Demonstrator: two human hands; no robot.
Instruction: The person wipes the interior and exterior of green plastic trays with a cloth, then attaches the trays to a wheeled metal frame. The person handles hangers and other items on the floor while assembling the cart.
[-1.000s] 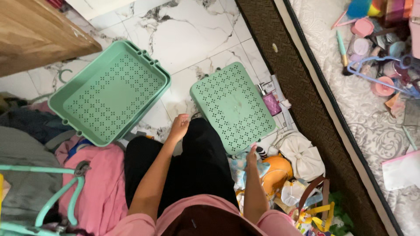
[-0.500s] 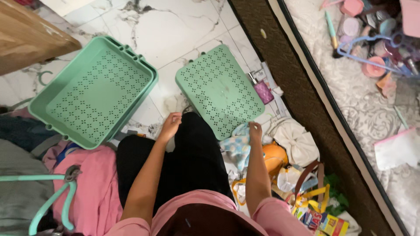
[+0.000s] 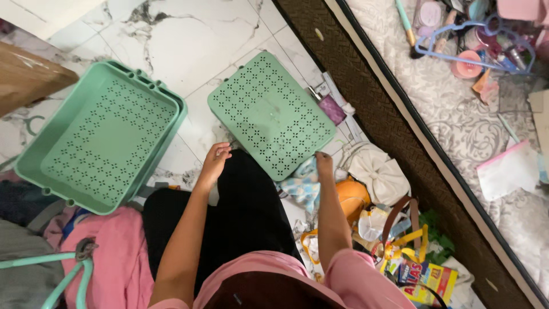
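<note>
From my remote feed, head view: a person sits on a marble floor (image 3: 171, 40), black trousers (image 3: 240, 212) across the lap. The left hand (image 3: 214, 163) rests on the near edge of the trousers by the knee, fingers curled loosely, grip together but holding nothing that I can make out. The right hand (image 3: 324, 166) is at the near corner of a flat green perforated lid (image 3: 270, 113), grip pinched on a pale blue patterned cloth (image 3: 303, 186) that hangs just below the lid's edge. Whether the fingers also touch the lid, I cannot tell.

The lid lies flat on the floor just beyond the knees; a matching green basket (image 3: 103, 134) sits well to its left, tilted, open side up. Pink fabric (image 3: 120, 257) lies under the basket's near corner. To the right are a cream bag (image 3: 377, 174), an orange item (image 3: 351, 194) and bright packets (image 3: 426, 277), then a dark woven bed frame (image 3: 366, 97) and a bed (image 3: 457, 114) strewn with small cosmetics.

My judgement: drawing the cloth clear goes best with a firm pinch and a slow pull toward the lap, so the lid stays put.
</note>
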